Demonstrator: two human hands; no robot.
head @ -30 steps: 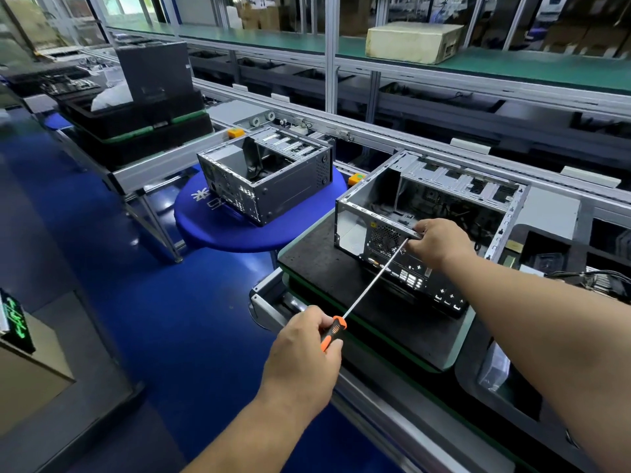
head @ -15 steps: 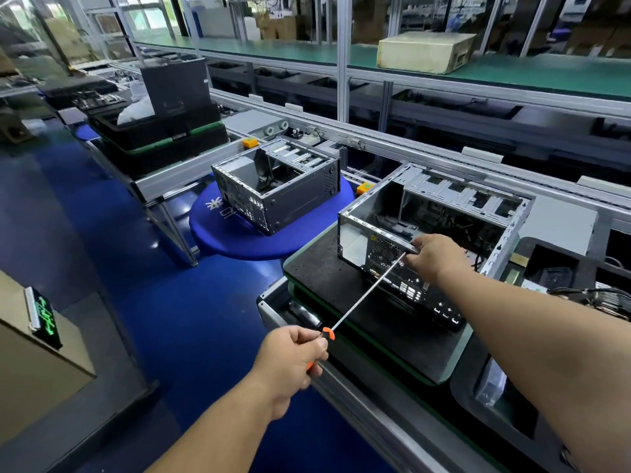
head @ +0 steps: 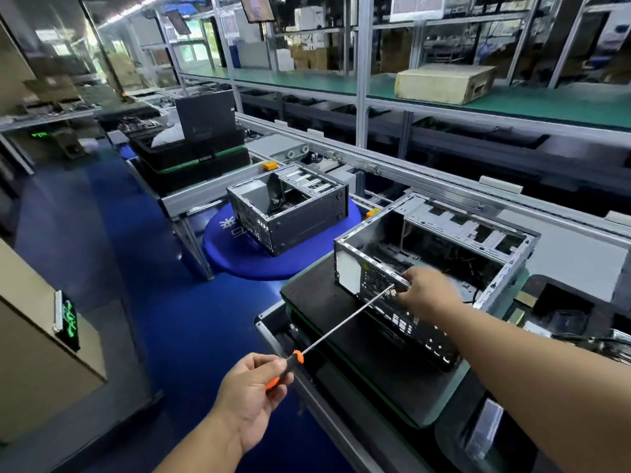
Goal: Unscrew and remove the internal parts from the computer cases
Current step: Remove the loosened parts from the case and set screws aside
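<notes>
- Since a second ago the left hand (head: 251, 387) has rolled on the screwdriver (head: 341, 326), palm turned up more; the tip stays at the case's rear panel.
- Left grip is clamped on the orange handle; right hand (head: 425, 292) pinches near the tip, likely to steady it on a screw.
- The near computer case (head: 454, 230), just beyond the right grip on the worktop (head: 327, 302), holds dark cables and parts.
- The second case (head: 300, 230), well beyond, looks mostly stripped.

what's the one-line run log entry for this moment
step: unscrewing rear panel | left hand: grips screwdriver handle | right hand: at tip, on near case | far case: untouched
</notes>
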